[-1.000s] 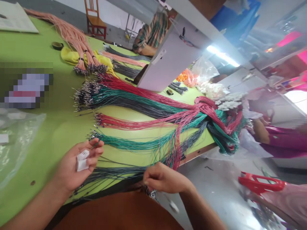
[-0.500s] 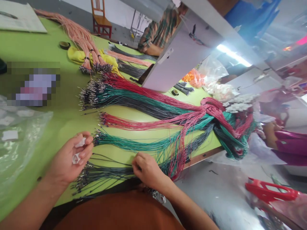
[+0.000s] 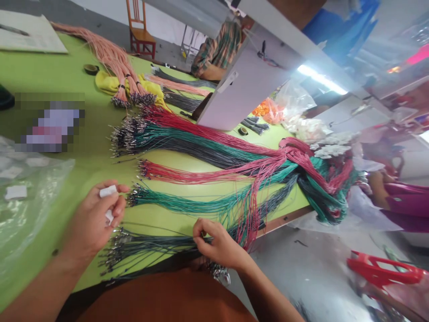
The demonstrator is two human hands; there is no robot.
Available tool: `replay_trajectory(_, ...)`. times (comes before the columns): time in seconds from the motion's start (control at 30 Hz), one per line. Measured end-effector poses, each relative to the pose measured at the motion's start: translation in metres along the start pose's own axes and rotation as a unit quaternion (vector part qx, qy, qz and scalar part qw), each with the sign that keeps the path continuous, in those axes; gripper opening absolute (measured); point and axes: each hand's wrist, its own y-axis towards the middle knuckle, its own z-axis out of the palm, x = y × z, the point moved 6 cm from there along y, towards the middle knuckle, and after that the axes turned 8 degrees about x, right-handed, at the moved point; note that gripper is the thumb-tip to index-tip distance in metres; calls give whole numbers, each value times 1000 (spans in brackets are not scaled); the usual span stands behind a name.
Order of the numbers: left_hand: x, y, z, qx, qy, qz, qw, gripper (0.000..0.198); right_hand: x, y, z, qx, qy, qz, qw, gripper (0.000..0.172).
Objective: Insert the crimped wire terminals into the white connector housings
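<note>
My left hand is closed around small white plastic connector housings. One white housing lies between thumb and index finger, and another white piece shows lower in the curled fingers. Fingers bent inward, my right hand hovers at the dark grey wires. A thin dark wire runs up to its fingers, but I cannot make out what they hold. Just right of my left fingertips lie the crimped ends of the green wires. Above those is a bundle of red wires.
Thicker red, green and black bundles lie farther back on the green table. Left are a plastic bag of white parts and a blurred-out phone-like object. A white panel stands behind; a person in a checked shirt sits beyond it.
The white housing in my left hand has turned and now lies across the thumb and index finger. My right hand has shifted slightly right and down, its thumb and index finger more visible.
</note>
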Motion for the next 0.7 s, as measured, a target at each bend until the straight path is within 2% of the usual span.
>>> replay_trajectory(0.13,1,2,0,2,1,-12,1000,13,5,4,4,22,19,-27,999,11)
replay_trajectory(0.23,7,0,4,22,29,-42,998,5,3,8,2,-6,13,-29,999,13)
replay_trajectory(0.37,24,-6,13,58,62,-117,990,17,10,5,-8,-11,43,-19,999,13)
replay_trajectory(0.47,41,-15,22,115,84,-172,975,29,34,3,-6,45,110,-29,992,6)
replay_trajectory(0.57,60,-26,27,177,121,-219,952,30,65,12,11,142,217,-73,963,5)
replay_trajectory(0.6,66,-30,28,190,133,-235,944,30,69,17,16,150,247,-72,955,6)
replay_trajectory(0.63,70,-32,27,196,140,-246,939,31,67,24,19,132,267,-58,953,5)
replay_trajectory(0.7,74,-34,26,196,131,-253,939,33,50,38,19,32,266,-2,964,4)
